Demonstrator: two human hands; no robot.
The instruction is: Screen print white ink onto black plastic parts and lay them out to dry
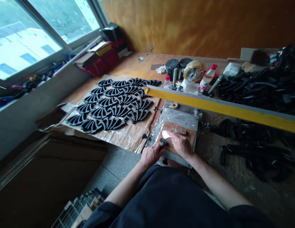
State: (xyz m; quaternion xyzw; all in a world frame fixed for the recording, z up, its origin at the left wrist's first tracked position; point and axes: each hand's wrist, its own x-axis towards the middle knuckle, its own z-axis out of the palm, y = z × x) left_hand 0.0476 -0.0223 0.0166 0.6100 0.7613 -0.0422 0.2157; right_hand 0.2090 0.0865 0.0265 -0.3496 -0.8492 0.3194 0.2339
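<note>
My left hand (150,155) is closed on a small black part (163,143), held over the near left edge of a brown pad. My right hand (181,144) pinches a white piece (166,134), perhaps cloth or paper, just above the black part. Under both hands, the brown pad (190,134) lies on a grey metal plate (179,117). A clear block (180,130) rests on the pad beyond my right hand. Rows of curved black parts (111,102) cover a cardboard sheet (135,139) to the left.
A yellow and grey bar (221,106) crosses above the bench behind the plate. Black parts (247,85) are heaped at the right. Behind the plate stand a bottle with a red cap (207,77), a tape roll (193,70) and dark tubs (171,67). Boxes (100,60) sit by the window.
</note>
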